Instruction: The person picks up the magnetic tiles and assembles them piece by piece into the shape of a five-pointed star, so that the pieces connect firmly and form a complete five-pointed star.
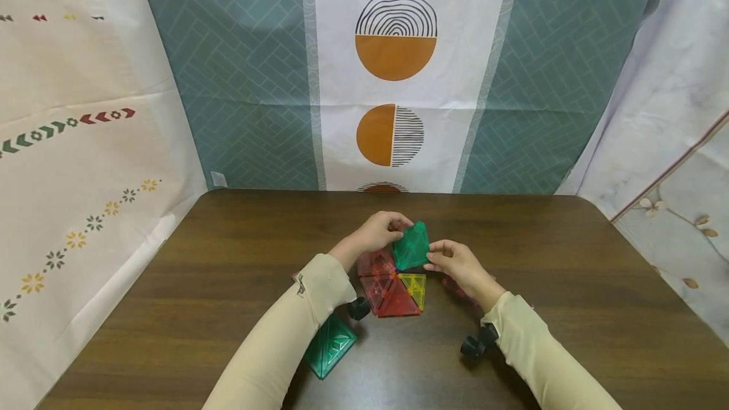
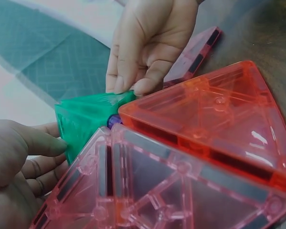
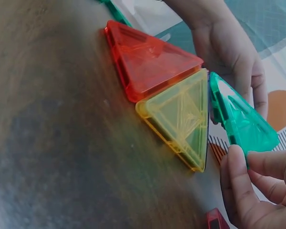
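Observation:
A green translucent magnetic tile (image 1: 411,247) is held tilted above the far side of a group of flat tiles. My left hand (image 1: 380,231) grips its upper left edge, thumb in front in the left wrist view. At its right corner, my right hand (image 3: 264,183) pinches it between thumb and fingers. The group below has a red triangular tile (image 3: 152,59), a yellow triangular tile (image 3: 181,119) beside it, and pink tiles (image 2: 167,176) on the left. A small purple piece (image 2: 114,120) shows at the point where they meet.
More green tiles (image 1: 331,343) lie on the brown table (image 1: 256,239) beside my left forearm. A pinkish-red tile (image 1: 455,286) is partly hidden under my right hand. Patterned cloth (image 1: 256,81) hangs behind the table and at both sides.

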The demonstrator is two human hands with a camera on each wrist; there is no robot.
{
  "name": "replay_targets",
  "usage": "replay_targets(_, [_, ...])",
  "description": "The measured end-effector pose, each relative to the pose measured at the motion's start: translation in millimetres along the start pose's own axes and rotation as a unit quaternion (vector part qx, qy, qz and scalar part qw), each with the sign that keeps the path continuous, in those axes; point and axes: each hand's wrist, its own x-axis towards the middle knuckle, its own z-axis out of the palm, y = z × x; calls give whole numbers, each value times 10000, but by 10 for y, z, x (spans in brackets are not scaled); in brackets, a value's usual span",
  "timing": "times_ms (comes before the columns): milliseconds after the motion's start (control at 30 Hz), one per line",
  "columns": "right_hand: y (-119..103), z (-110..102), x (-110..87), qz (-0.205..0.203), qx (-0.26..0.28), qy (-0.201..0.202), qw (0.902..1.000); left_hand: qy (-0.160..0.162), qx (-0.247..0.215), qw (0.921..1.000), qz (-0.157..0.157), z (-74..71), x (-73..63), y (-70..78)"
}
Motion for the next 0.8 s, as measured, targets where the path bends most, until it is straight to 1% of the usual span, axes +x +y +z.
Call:
replay_targets(167, [7, 11, -1, -11, -357, 22, 9994, -190, 47, 9998, 12, -3, 7, 37])
replay_targets(367, [3, 34, -11, 9, -871, 97, 9962, -411, 173, 9990, -16, -5, 31, 32])
replay_targets(500, [11, 46, -10, -28, -1030, 120, 9946, -537, 396, 9978, 42, -1, 45, 40])
replay_targets(667, [17, 46, -2, -47, -1172, 55, 9931, -700, 457, 9964, 107, 7, 76, 48])
replay_targets(800, [16, 46, 8, -49, -1226, -13, 9924, -859, 546, 9948, 28, 18, 99, 33])
